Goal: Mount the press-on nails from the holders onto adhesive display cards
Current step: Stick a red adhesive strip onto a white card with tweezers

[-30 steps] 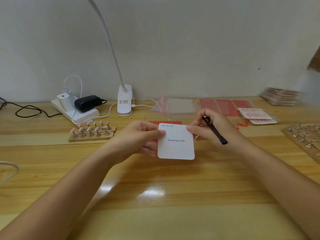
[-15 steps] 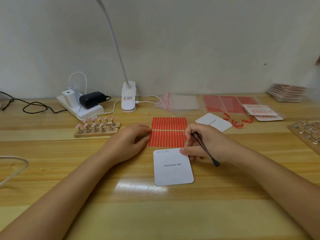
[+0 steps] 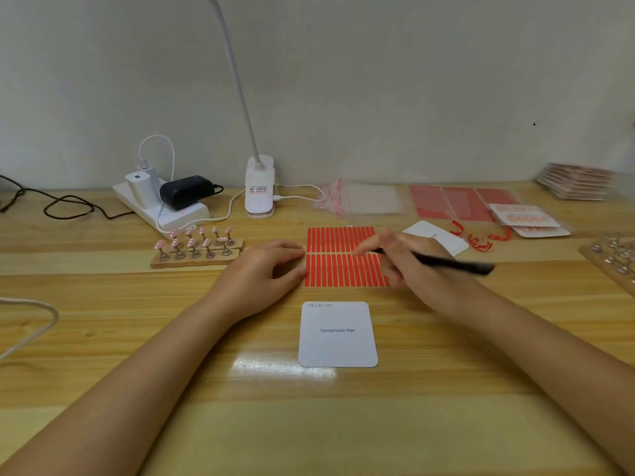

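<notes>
A white display card (image 3: 338, 334) printed "Handmade Nail" lies flat on the wooden table in front of me. Behind it is a sheet of red adhesive strips (image 3: 340, 257) in two rows. My left hand (image 3: 264, 269) rests at the sheet's left edge, fingers loosely curled, fingertips touching it. My right hand (image 3: 409, 266), blurred, hovers over the sheet's right side and grips black tweezers (image 3: 446, 262) whose tip points at the strips. A wooden holder (image 3: 196, 259) with several pink nails on metal stands sits to the left.
A power strip (image 3: 161, 207) with chargers and a clip lamp (image 3: 259, 187) stand at the back. Clear bags (image 3: 360, 199), red sheets (image 3: 460, 201), spare white cards (image 3: 436, 237), finished cards (image 3: 525, 218) and another holder (image 3: 615, 259) lie to the right. A white cable (image 3: 31, 324) curls at the left.
The card went from both hands down onto the table. My left hand moved to the strip sheet's edge. My right hand left the card and lifted over the sheet with the tweezers.
</notes>
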